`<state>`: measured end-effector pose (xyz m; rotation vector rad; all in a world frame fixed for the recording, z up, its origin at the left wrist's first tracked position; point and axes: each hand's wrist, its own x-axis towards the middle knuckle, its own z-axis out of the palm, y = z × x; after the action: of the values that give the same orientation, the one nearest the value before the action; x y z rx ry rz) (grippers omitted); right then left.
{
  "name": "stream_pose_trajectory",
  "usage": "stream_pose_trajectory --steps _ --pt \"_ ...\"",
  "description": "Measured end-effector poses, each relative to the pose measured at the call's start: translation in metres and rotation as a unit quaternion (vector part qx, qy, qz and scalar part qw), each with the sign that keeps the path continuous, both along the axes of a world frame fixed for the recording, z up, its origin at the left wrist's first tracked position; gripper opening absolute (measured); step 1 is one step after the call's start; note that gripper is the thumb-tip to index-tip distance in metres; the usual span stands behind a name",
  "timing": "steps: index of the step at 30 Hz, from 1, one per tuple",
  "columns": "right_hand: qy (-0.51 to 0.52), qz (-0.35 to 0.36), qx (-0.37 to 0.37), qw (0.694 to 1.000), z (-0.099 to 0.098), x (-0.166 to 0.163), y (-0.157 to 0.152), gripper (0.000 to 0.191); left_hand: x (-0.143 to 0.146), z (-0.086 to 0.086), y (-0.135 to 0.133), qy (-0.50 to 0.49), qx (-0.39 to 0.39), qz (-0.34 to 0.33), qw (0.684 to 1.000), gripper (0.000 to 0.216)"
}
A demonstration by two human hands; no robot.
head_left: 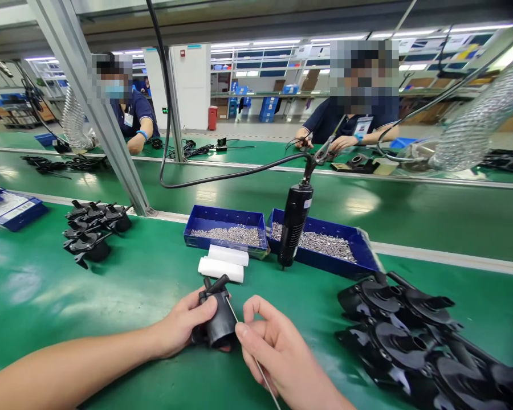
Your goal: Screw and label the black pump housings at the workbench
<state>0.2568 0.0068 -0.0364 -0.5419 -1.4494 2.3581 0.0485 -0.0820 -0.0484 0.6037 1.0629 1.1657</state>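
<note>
My left hand (183,324) is wrapped round a black plastic part (218,322) that rests on the green bench near the front edge. My right hand (277,347) is just to its right, fingers curled, pinching a thin metal rod (256,359) whose tip touches the top of the black part. Two white foam blocks (221,263) lie just behind the part.
A black electric screwdriver (294,223) hangs on a cable over two blue trays of screws (226,228) (325,245). Black plastic parts are piled at the right (414,341) and at the left (92,230). Two other people work across the conveyor.
</note>
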Motion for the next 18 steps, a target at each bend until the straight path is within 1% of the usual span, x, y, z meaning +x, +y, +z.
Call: stream_pose_trajectory --steps 2,3,5,7,8,10,12,13,15,16,17,18 --pt "0.007 0.025 -0.029 0.999 -0.001 0.001 0.001 0.053 -0.004 -0.002 -0.002 0.071 0.042 -0.003 0.997 0.075" --pt "0.007 0.021 -0.025 0.999 -0.002 0.001 0.001 0.054 -0.006 -0.002 -0.003 0.105 0.059 -0.002 0.993 0.075" --pt "-0.005 -0.019 0.019 1.000 -0.004 0.001 -0.001 0.055 -0.009 0.001 -0.005 0.152 0.072 -0.005 0.986 0.076" --pt "-0.014 -0.052 0.071 0.996 -0.006 0.000 -0.004 0.055 -0.010 0.005 -0.004 0.171 0.067 -0.017 0.983 0.078" --pt "-0.017 -0.055 0.088 0.994 -0.006 0.000 -0.005 0.054 -0.009 0.008 -0.004 0.177 0.064 -0.017 0.982 0.079" --pt "-0.027 -0.031 0.103 0.994 -0.006 0.000 -0.004 0.053 -0.005 0.015 -0.003 0.185 0.058 0.002 0.981 0.078" --pt "-0.030 -0.006 0.108 0.994 -0.005 -0.001 -0.002 0.053 0.000 0.022 -0.003 0.175 0.034 0.032 0.983 0.074" --pt "-0.029 -0.001 0.105 0.994 -0.004 -0.002 -0.002 0.053 0.003 0.024 -0.004 0.155 0.005 0.043 0.987 0.073" --pt "-0.028 0.003 0.077 0.997 -0.003 -0.006 -0.004 0.055 0.008 0.026 -0.006 0.107 -0.068 0.062 0.990 0.073" --pt "-0.031 0.008 0.056 0.998 -0.003 -0.007 -0.005 0.056 0.008 0.025 -0.007 0.097 -0.087 0.076 0.989 0.073" --pt "-0.037 0.019 0.036 0.998 -0.001 -0.008 -0.006 0.057 0.006 0.024 -0.008 0.103 -0.087 0.098 0.986 0.072" --pt "-0.047 0.040 0.023 0.998 0.000 -0.008 -0.006 0.058 0.003 0.024 -0.008 0.119 -0.072 0.125 0.982 0.070"
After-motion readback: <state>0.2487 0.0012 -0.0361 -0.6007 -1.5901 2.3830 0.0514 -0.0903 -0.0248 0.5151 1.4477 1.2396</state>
